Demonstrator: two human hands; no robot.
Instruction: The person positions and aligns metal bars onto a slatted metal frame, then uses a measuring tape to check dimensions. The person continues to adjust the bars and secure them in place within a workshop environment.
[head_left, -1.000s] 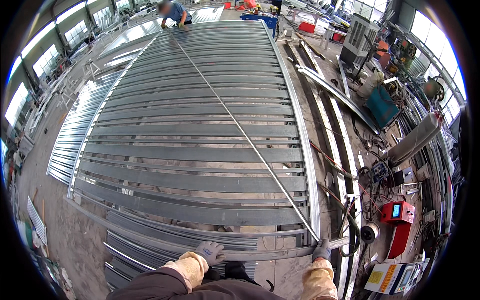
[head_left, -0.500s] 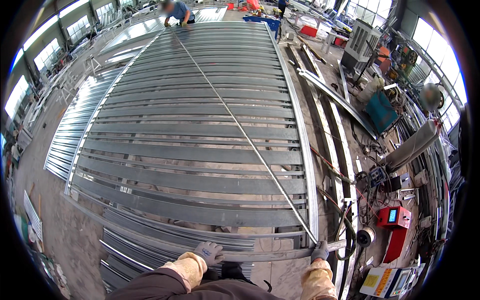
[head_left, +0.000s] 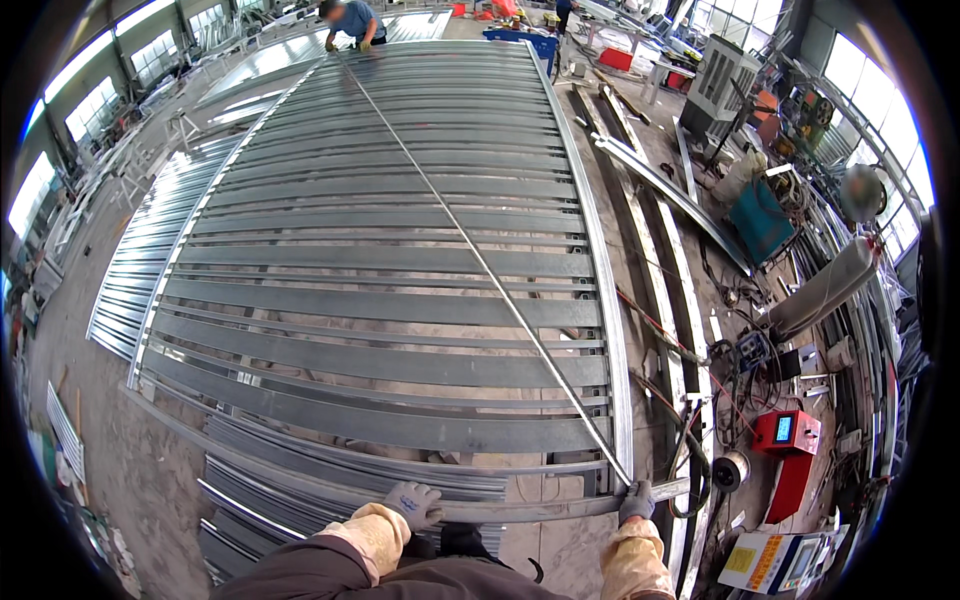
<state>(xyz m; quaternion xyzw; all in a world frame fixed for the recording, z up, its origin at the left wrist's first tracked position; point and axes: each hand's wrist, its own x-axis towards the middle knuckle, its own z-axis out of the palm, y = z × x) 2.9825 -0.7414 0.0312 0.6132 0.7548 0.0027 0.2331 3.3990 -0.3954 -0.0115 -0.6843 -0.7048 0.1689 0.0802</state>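
Right hand [head_left: 637, 502] seems closed on the strip [head_left: 500, 284] at the frame's [head_left: 619, 390] near right corner; left hand [head_left: 414, 504] lies on the bar [head_left: 540, 511], grip unclear. Little has shifted, so the work seems steady.

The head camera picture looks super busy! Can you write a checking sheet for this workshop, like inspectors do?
Surface: grey-brown floor, marked and stained.
Main things: big slatted metal frame, with a thin pale strip slanting across it.
Clutter: metal strips near the frame's close end, red box with a screen, wire spool.
Hands: both gloved; left hand rests on a grey bar, right hand is at the thin pale strip's near end.
Cables: several cables or hoses trail right of the frame.
Surroundings: another person bends over at the frame's far end; bright windows on both sides.
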